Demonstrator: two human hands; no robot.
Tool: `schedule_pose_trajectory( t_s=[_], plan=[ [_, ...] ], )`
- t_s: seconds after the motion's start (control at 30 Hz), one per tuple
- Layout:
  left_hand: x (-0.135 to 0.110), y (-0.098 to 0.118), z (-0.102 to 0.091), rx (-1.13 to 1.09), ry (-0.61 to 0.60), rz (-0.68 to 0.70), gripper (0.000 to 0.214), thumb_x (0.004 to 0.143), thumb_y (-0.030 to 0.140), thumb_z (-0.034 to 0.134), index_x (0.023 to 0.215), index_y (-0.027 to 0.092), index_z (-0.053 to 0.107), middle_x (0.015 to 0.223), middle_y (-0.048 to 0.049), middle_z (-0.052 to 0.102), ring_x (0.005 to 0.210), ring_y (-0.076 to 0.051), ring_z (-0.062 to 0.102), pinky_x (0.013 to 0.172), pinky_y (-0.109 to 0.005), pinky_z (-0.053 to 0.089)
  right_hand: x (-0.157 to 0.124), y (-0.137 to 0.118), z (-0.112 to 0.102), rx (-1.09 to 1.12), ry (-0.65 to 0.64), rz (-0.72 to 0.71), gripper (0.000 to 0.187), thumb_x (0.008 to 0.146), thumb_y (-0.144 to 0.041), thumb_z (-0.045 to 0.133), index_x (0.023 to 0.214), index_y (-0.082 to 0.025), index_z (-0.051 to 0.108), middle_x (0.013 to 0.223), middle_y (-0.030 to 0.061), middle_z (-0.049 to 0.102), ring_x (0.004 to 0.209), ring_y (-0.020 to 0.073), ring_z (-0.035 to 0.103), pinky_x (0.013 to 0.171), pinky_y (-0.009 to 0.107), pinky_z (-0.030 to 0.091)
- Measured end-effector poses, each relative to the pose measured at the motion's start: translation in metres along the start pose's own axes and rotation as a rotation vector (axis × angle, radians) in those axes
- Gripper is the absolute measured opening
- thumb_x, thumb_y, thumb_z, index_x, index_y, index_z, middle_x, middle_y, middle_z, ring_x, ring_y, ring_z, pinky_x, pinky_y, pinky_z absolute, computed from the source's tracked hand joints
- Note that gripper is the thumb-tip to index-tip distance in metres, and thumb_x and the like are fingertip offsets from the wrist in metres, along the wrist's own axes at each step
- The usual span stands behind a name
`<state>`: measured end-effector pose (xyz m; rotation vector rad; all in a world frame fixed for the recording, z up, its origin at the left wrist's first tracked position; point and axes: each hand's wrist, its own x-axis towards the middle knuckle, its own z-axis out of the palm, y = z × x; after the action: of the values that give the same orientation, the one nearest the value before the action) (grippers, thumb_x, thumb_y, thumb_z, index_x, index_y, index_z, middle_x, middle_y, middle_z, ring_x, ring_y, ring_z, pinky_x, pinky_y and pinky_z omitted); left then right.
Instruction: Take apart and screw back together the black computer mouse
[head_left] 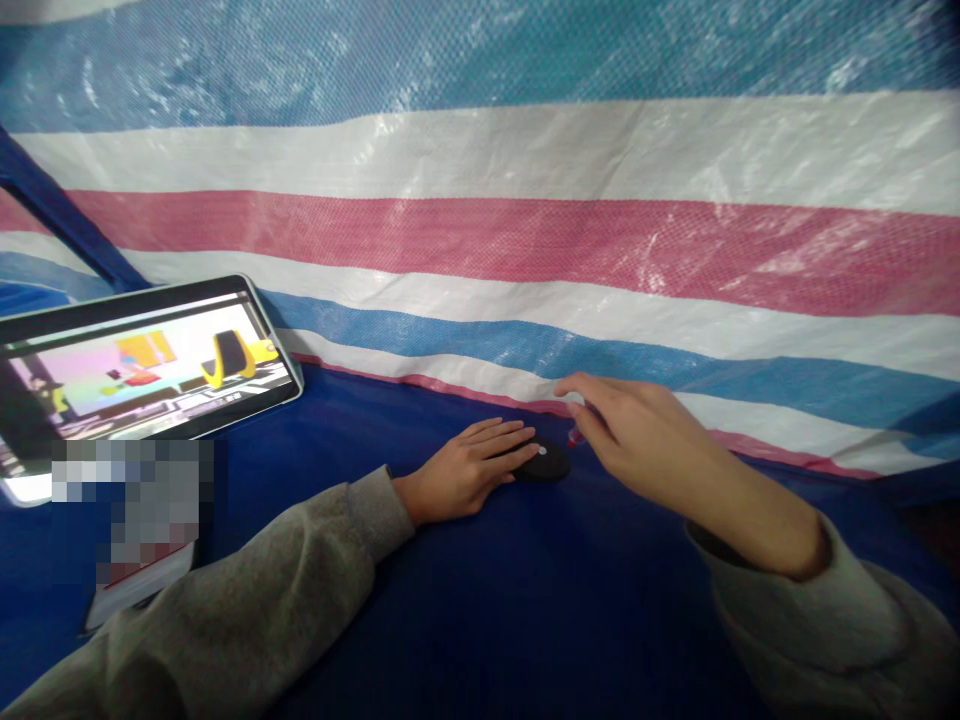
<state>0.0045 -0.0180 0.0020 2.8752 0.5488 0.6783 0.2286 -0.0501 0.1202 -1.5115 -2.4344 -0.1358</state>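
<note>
My left hand (465, 468) lies flat on the dark blue cloth (525, 600), fingers stretched out, its fingertips touching a small black round object (545, 462) with a white dot on top. Just to the right of that object hovers my right hand (637, 435), its thumb and fingers drawn together around something small and red (575, 436) that I cannot make out. Both arms wear grey sleeves.
A tablet (142, 365) with a lit, colourful screen leans at the left. Below it sits a blurred patch over a book-like thing (139, 585). A striped blue, white and red woven tarp (525, 220) rises behind the cloth as a wall.
</note>
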Motion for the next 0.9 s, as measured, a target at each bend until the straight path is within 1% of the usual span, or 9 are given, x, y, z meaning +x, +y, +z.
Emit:
schedule_pose_trajectory(
  t_s=[0.13,0.2,0.27,0.43,0.57,0.67,0.73,0.83,0.9],
  plan=[
    [0.0003,0.0004,-0.0001,-0.001,0.006,-0.001,0.045,0.100,0.022,0.041,0.145,0.020,0.038,0.150,-0.0093,0.042,0.142,-0.021,0.035,0.118,-0.045,0.030,0.0006,0.0027,0.0006,-0.057,-0.029,0.034,0.032,0.096,-0.039,0.044,0.114,-0.021,0.062,0.078,0.0054,0.074,0.070,0.0237,0.070,0.063,0.031,0.045],
    [0.0005,0.0002,-0.0002,-0.001,0.012,0.000,0.045,0.100,0.022,0.041,0.145,0.020,0.038,0.149,-0.0095,0.043,0.141,-0.022,0.037,0.117,-0.045,0.031,0.0009,0.0026,0.0009,-0.054,-0.043,0.048,0.033,0.096,-0.043,0.043,0.110,-0.022,0.064,0.073,0.0040,0.073,0.067,0.0237,0.069,0.060,0.031,0.044],
    [0.0006,-0.0001,-0.0002,-0.002,0.008,0.001,0.045,0.100,0.023,0.041,0.145,0.019,0.038,0.149,-0.0096,0.043,0.141,-0.022,0.036,0.117,-0.045,0.031,0.0006,0.0015,0.0013,-0.033,-0.037,0.055,0.031,0.097,-0.039,0.040,0.106,-0.022,0.064,0.075,0.0039,0.073,0.068,0.0222,0.069,0.061,0.030,0.044],
    [0.0001,-0.0004,0.0002,0.002,0.001,-0.003,0.046,0.099,0.023,0.043,0.144,0.019,0.039,0.150,-0.0087,0.042,0.142,-0.020,0.035,0.119,-0.042,0.029,-0.0015,0.0014,0.0003,-0.019,0.015,-0.029,0.028,0.092,-0.020,0.041,0.108,-0.019,0.063,0.097,0.0068,0.074,0.080,0.0204,0.069,0.069,0.029,0.046],
    [0.0003,0.0003,0.0000,0.006,0.005,-0.003,0.045,0.100,0.023,0.042,0.145,0.020,0.038,0.150,-0.0088,0.042,0.141,-0.021,0.036,0.118,-0.043,0.030,-0.0012,0.0035,-0.0014,-0.049,-0.024,0.013,0.025,0.095,-0.033,0.045,0.104,-0.023,0.066,0.080,0.0034,0.074,0.069,0.0211,0.069,0.062,0.029,0.044],
    [0.0005,0.0004,-0.0004,0.002,0.005,-0.011,0.045,0.100,0.023,0.042,0.145,0.020,0.038,0.149,-0.0092,0.042,0.141,-0.022,0.036,0.118,-0.044,0.030,-0.0004,0.0027,-0.0008,-0.041,-0.042,0.060,0.031,0.095,-0.044,0.044,0.100,-0.024,0.067,0.072,0.0030,0.072,0.065,0.0222,0.068,0.059,0.030,0.043],
    [0.0004,0.0002,-0.0006,-0.003,0.005,-0.008,0.045,0.100,0.023,0.042,0.145,0.020,0.038,0.150,-0.0093,0.042,0.142,-0.021,0.035,0.118,-0.044,0.030,-0.0003,0.0020,0.0005,-0.017,-0.022,0.067,0.032,0.097,-0.039,0.039,0.104,-0.021,0.065,0.080,0.0051,0.073,0.070,0.0222,0.069,0.063,0.031,0.045],
    [0.0001,-0.0004,-0.0006,-0.002,-0.007,-0.010,0.046,0.099,0.023,0.042,0.145,0.020,0.037,0.150,-0.0089,0.042,0.142,-0.020,0.035,0.119,-0.043,0.029,-0.0001,0.0022,0.0017,0.019,-0.001,0.011,0.032,0.096,-0.026,0.036,0.109,-0.019,0.064,0.094,0.0080,0.074,0.081,0.0216,0.069,0.071,0.031,0.047],
    [0.0001,-0.0007,-0.0005,0.003,-0.015,-0.011,0.047,0.099,0.023,0.043,0.145,0.020,0.037,0.150,-0.0085,0.042,0.142,-0.020,0.035,0.119,-0.042,0.028,0.0002,0.0025,0.0014,0.012,-0.012,0.010,0.031,0.097,-0.029,0.037,0.107,-0.020,0.065,0.092,0.0076,0.074,0.080,0.0223,0.070,0.071,0.032,0.048]
  ],
)
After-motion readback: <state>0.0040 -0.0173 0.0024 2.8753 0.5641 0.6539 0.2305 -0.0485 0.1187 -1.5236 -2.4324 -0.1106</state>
